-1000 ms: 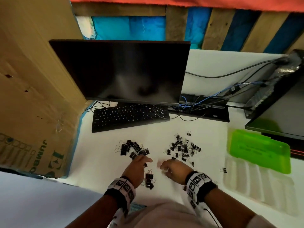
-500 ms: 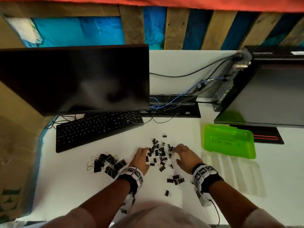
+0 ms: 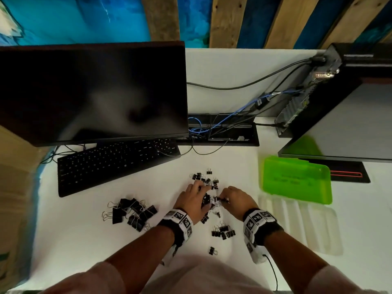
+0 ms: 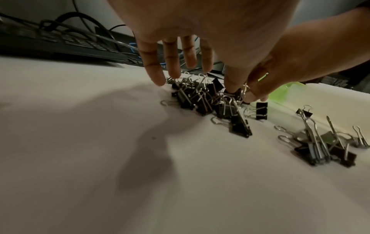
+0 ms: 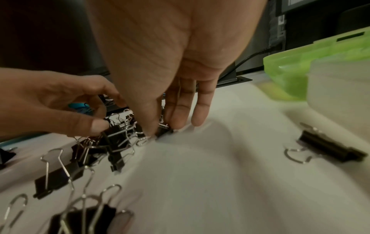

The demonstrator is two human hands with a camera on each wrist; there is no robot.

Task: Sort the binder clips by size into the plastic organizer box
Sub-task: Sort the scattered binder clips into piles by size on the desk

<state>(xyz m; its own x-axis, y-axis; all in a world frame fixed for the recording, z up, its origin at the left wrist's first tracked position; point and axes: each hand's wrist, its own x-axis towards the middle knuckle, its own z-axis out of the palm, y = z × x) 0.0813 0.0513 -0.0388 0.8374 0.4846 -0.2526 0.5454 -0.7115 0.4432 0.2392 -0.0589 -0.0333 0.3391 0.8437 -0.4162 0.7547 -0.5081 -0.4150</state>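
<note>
Small black binder clips (image 3: 209, 182) lie heaped mid-table, with my two hands closing in from either side. My left hand (image 3: 201, 193) hangs over the heap, its spread fingers (image 4: 160, 77) and thumb touching the clips (image 4: 202, 98). My right hand (image 3: 221, 198) pinches a small clip (image 5: 164, 131) between thumb and forefinger at the heap's right edge. Larger clips (image 3: 132, 211) form a separate pile to the left. The organizer box's clear tray (image 3: 297, 227) lies at the right, its green lid (image 3: 297, 180) folded back behind it.
A few more small clips (image 3: 222, 231) and a single one (image 3: 212, 250) lie near my wrists. A black keyboard (image 3: 114, 164) and a dark monitor (image 3: 93, 92) stand behind the piles. Cables (image 3: 222, 124) and a second screen (image 3: 343, 124) fill the back right.
My hands moved from near the table's front to the small-clip heap and drew closer together on it. The head view swung right, so the cardboard box left the frame.
</note>
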